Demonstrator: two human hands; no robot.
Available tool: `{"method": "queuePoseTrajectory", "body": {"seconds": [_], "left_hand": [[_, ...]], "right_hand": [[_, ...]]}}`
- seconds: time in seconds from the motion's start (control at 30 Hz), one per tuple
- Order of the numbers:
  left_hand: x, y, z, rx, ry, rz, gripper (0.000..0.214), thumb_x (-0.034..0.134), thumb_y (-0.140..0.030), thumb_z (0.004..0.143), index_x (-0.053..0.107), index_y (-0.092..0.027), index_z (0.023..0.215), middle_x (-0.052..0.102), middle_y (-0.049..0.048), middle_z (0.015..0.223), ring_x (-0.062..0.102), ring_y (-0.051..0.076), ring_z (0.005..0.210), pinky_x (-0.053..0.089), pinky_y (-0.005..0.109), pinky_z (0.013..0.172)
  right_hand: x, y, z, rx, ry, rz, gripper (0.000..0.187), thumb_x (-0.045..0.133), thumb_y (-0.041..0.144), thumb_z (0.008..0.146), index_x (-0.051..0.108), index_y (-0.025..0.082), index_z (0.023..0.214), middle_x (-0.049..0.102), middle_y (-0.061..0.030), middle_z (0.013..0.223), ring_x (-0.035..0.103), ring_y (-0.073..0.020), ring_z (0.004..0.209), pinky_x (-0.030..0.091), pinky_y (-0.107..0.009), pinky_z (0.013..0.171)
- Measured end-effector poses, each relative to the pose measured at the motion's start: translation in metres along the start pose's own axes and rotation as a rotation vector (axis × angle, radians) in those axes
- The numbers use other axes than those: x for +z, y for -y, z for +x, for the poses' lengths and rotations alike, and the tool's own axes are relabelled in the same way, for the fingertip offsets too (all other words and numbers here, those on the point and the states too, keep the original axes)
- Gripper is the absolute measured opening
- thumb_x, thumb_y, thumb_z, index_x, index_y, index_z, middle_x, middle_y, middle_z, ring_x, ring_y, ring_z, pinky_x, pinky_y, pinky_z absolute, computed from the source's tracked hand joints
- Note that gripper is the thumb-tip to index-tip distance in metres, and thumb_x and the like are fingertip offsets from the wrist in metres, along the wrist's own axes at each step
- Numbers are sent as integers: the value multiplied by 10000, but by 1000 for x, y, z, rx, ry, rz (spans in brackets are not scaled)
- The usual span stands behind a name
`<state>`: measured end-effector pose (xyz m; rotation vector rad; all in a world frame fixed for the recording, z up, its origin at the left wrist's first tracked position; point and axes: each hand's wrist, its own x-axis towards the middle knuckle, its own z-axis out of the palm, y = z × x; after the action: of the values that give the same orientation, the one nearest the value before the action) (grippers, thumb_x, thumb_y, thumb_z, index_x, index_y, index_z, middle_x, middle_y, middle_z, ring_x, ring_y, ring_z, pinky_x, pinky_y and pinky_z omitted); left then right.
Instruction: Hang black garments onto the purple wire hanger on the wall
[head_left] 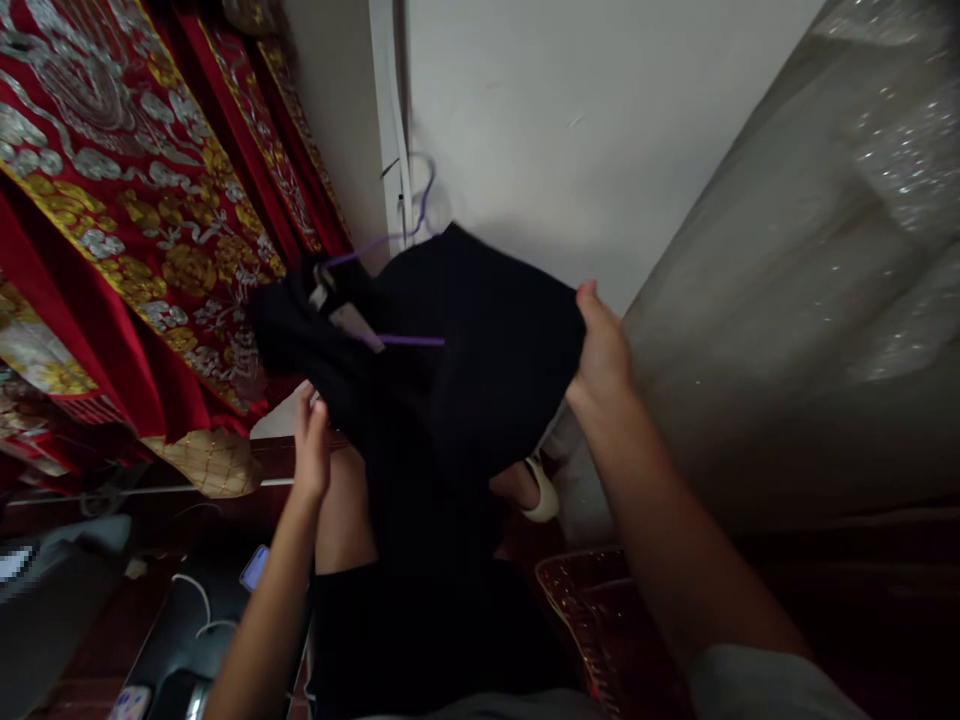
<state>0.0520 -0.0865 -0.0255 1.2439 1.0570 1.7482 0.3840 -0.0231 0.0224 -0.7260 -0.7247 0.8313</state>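
Observation:
A black or very dark navy garment (495, 350) hangs in front of me on a purple wire hanger (424, 205). Part of the hanger shows across the garment's opening, beside a pale label (356, 325). My right hand (604, 345) grips the garment's right edge, thumb on top and the other fingers hidden behind the cloth. On the lower left side, my left hand (311, 440) has its fingers bent at the edge of the cloth, holding it. Folds and dim light hide the exact kind of garment.
Red cloth embroidered in gold and silver (172, 230) hangs at the left. A white panel (585, 130) stands ahead, with shiny plastic wrap (847, 300) at the right. A phone (255, 568) and a white cable (199, 605) lie lower left; a pale shoe (544, 495) shows below.

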Motion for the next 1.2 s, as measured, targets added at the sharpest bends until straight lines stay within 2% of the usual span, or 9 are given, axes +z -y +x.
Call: {"method": "queuePoseTrajectory", "body": {"seconds": [0.1,0.17,0.27,0.37,0.53,0.7,0.83,1.07,1.2], "left_hand": [[24,7,-38,322,-400,309,721,749,-479,879,401,-261,1471,391,143,1568,391,311,1471,352,486,1214],[39,6,-56,438,-499,463,750,748,-426,893,357,-279,1515,343,150,1563,378,319,1444,359,489,1187],[55,1,-48,473,-389,592,755,772,-397,872,393,-241,1506,425,165,1461,479,315,1306,444,449,1077],[58,-4,-1,569,-359,604,761,777,-350,856,408,-204,1505,451,168,1443,535,287,1220,497,410,991],[51,-28,62,839,-257,555,242,575,-190,950,715,-187,1147,625,62,1079,608,222,1105,479,412,1046],[55,-47,57,674,118,603,554,479,-22,765,770,-216,1196,682,59,1134,644,213,1128,502,378,1065],[71,-34,51,506,266,620,473,475,-75,849,763,-187,1207,698,88,1304,626,237,1277,449,412,1167],[126,-26,22,477,-89,291,183,577,-238,987,697,-177,1111,735,65,1127,692,185,1103,523,314,1035],[150,-22,2,376,-153,152,113,597,-279,991,634,-181,1033,681,34,1022,669,149,993,524,254,933]], "right_hand": [[-5,-5,-20,69,-21,-26,321,725,571,842,638,265,804,701,-21,772,743,-234,845,633,-383,757],[-13,-8,-30,124,-47,-16,355,740,588,820,634,249,817,703,-26,796,741,-245,856,630,-391,737],[-23,-10,-33,135,-13,-46,395,720,624,827,639,238,858,704,-35,819,737,-255,891,619,-387,723],[-27,-7,-25,97,21,-74,393,706,625,847,609,245,819,672,-33,747,730,-256,884,608,-376,722],[-22,5,-15,86,-27,-30,425,793,599,757,578,232,773,609,-4,686,721,-248,847,613,-377,726],[-17,11,-9,10,2,-15,452,757,640,767,556,234,764,637,-31,735,721,-272,972,615,-390,774],[-12,-1,-10,-12,33,-42,440,679,666,833,601,233,841,716,-65,908,702,-277,1073,607,-421,842],[-32,-25,-3,-73,-16,-146,445,664,647,853,647,233,1016,712,-76,1073,655,-276,1152,555,-452,970],[-40,-31,-40,-299,-169,-447,518,688,535,853,563,246,1263,610,-102,1338,557,-282,1300,429,-504,1131]]}}
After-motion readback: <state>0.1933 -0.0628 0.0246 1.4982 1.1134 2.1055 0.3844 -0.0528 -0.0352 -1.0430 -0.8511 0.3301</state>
